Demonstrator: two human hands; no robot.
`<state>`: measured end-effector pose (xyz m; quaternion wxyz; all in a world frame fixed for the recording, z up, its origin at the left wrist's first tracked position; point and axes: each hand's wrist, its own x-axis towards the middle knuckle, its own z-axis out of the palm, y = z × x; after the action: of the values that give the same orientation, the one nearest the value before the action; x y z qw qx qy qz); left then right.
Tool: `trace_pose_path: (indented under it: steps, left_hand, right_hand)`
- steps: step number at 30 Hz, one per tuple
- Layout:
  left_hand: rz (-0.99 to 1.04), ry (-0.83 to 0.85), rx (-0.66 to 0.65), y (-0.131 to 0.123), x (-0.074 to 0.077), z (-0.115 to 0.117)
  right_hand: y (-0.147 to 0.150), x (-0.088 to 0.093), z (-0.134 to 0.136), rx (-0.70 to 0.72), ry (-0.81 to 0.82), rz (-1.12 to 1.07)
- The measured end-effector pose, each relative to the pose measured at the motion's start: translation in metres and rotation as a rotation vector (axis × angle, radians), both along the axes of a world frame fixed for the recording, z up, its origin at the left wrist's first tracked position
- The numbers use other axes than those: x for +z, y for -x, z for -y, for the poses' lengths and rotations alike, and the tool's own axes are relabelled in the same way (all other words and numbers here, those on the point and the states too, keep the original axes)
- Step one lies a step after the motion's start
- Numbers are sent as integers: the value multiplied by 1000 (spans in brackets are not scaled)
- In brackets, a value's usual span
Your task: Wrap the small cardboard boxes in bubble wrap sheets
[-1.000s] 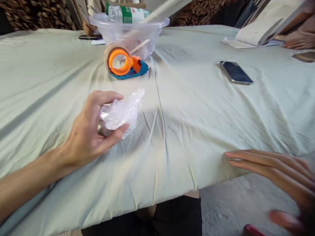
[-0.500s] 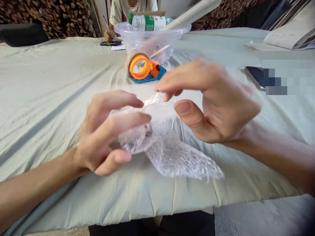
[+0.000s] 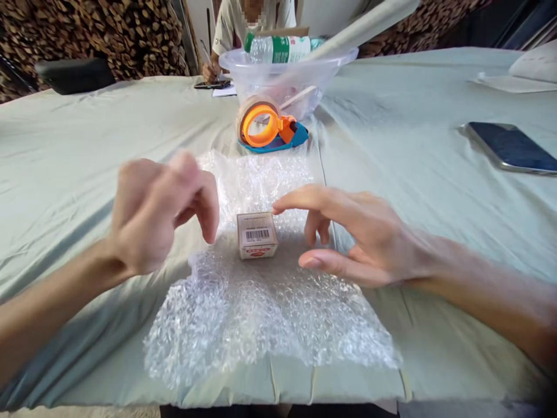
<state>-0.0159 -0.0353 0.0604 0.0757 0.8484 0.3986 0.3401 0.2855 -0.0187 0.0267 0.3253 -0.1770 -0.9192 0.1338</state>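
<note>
A small cardboard box (image 3: 257, 235) with a barcode on top sits on a spread sheet of bubble wrap (image 3: 261, 325). My left hand (image 3: 161, 215) hovers left of the box, above the wrap's edge, apart from the box. Its fingers bend downward with nothing visible in them, and part of it is blurred. From the right, my right hand (image 3: 348, 232) reaches over the wrap with index finger and thumb spread apart. That index fingertip is at the box's top right corner; whether it touches, I cannot tell.
Behind the wrap lies an orange and blue tape dispenser (image 3: 270, 128) with a tape roll. A clear plastic basin (image 3: 278, 75) holds a green-labelled bottle (image 3: 282, 49) and a long white roll (image 3: 365, 29). A phone (image 3: 513, 145) lies right. Another person (image 3: 226, 35) sits opposite, holding a pen.
The bubble wrap, bunched over the box before, now lies spread open, and the box is uncovered. My hands have moved apart to either side of it. The view has shifted slightly.
</note>
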Motion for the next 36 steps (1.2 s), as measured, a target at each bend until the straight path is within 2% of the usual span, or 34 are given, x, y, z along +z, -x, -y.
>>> trace_pose_path:
  steps: [3,6,10,13,15,20,23,25,28,31,33,36]
  left_hand:
    - [-54,11,-103,2,-4,-9]
    - [-242,-43,-88,5,-10,-13]
    - [-395,-112,-112,8,-20,-17]
    - [-491,-111,-130,5,-28,-19]
    - [-527,-48,-131,2,-35,-20]
    - [-488,9,-94,0,-47,-21]
    - [-478,160,-102,3,-47,-24]
    - [-467,261,-106,5,-48,-26]
    - [-424,280,-97,7,-54,-30]
    - [-443,254,-103,7,-59,-32]
    - [-467,248,-100,5,-58,-31]
    - [-452,285,-79,4,-52,-27]
  right_hand:
    - [6,-6,2,-102,142,52]
    - [18,-10,8,-224,139,131]
    - [26,-7,8,-247,183,106]
    - [12,3,-8,-288,205,4]
    - [-5,12,-23,-386,215,-22]
    - [-39,30,-49,-767,266,158]
    - [-50,28,-59,-859,281,225]
    - [-56,24,-64,-863,321,248]
    - [-61,21,-66,-896,364,323]
    - [-54,22,-56,-901,266,321]
    - [-43,20,-46,-758,102,229]
    - [-27,8,-34,-396,-2,190]
